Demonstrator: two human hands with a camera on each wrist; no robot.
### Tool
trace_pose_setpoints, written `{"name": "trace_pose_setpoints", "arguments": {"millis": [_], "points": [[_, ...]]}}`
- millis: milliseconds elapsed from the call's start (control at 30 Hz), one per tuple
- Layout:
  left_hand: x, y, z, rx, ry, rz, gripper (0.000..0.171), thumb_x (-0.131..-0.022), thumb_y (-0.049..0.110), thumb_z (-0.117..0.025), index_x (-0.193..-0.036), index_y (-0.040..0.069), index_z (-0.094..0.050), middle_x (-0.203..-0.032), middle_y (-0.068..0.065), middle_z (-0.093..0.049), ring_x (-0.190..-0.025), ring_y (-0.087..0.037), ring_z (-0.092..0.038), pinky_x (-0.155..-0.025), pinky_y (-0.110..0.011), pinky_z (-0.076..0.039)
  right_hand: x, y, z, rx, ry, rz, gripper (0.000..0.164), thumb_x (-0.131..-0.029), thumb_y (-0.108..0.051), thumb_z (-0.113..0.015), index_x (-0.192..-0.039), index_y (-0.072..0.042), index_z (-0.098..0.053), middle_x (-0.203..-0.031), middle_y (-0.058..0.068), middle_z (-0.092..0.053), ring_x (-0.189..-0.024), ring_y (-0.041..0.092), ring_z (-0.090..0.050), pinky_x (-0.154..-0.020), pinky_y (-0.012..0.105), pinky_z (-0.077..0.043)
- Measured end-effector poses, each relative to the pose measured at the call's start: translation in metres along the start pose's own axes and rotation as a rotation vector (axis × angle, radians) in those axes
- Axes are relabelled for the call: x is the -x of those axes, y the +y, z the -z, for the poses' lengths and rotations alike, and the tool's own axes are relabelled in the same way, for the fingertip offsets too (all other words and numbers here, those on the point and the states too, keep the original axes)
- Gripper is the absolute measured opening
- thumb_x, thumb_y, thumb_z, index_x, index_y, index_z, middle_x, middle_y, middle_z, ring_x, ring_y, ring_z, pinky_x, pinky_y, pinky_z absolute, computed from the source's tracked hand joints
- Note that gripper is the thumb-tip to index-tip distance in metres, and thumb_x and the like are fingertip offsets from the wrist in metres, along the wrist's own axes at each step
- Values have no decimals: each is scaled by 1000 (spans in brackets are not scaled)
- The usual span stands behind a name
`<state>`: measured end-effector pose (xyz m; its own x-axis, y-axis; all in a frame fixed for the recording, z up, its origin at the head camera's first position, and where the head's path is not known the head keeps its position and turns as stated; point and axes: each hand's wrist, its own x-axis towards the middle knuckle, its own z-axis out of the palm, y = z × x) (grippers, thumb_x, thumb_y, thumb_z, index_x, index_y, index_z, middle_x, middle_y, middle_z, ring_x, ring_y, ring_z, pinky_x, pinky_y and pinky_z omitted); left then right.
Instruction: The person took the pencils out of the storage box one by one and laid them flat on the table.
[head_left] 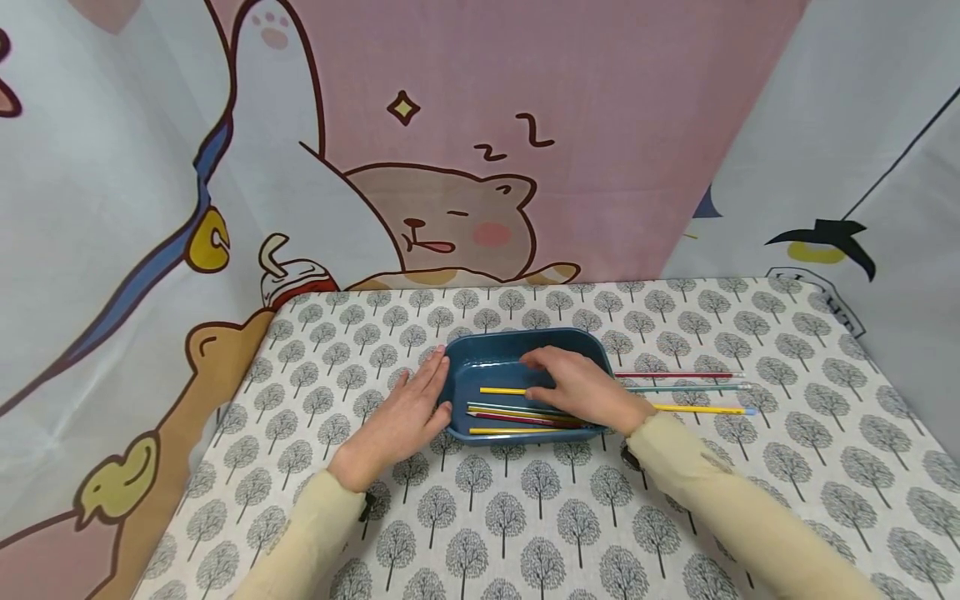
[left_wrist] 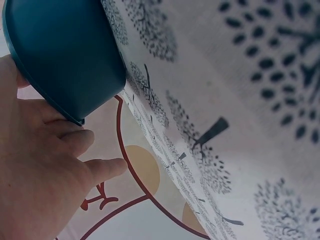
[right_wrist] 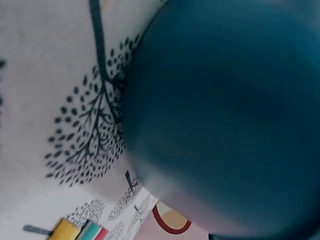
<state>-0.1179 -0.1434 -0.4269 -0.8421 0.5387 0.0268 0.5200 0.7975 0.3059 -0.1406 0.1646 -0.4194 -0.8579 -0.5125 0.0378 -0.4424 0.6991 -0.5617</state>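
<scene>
A dark blue rectangular tray (head_left: 517,335) rests on the table with several pencils (head_left: 517,421) lying lengthwise in it, yellow, green and dark red. My left hand (head_left: 401,417) lies along the tray's left end, its fairly straight fingers touching the rim. My right hand (head_left: 581,385) reaches over the tray's right side, thumb and fingers spread apart inside it. The thumb tip overlaps a yellow pencil (head_left: 501,391) that runs beneath the hand. In the right wrist view, the tray's outer wall (right_wrist: 225,120) hides the right hand.
Right of the tray lie a red pencil (head_left: 678,375), a green pencil (head_left: 690,387) and a yellow pencil (head_left: 705,409), side by side. A tree-patterned cloth (head_left: 510,517) covers the table. Behind it hangs a curtain (head_left: 600,125) with cartoon animals.
</scene>
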Motion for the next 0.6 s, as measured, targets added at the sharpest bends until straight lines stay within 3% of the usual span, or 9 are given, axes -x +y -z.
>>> {"name": "trace_pose_setpoints", "arguments": {"millis": [200,600], "points": [[0,0,-1,0,6,-3,71,-107,31,-49,-162,-3,-22,-173,-13,-9,-156,-33,-21,-122,-63,-23,-7,0,-6,35,-53,-8,43,-96,-25,-77,-133,-5,-66,-125,8,-69,-113,25,-66,-93,44,-57],[0,1,1,-4,-5,5,69,-108,32,-48,-162,0,-20,-173,-9,-6,-157,-30,-20,-122,-62,-23,-13,4,-9,45,-107,6,27,-96,-18,-76,-120,-8,-74,-107,2,-69,-95,18,-66,-83,39,-57]]}}
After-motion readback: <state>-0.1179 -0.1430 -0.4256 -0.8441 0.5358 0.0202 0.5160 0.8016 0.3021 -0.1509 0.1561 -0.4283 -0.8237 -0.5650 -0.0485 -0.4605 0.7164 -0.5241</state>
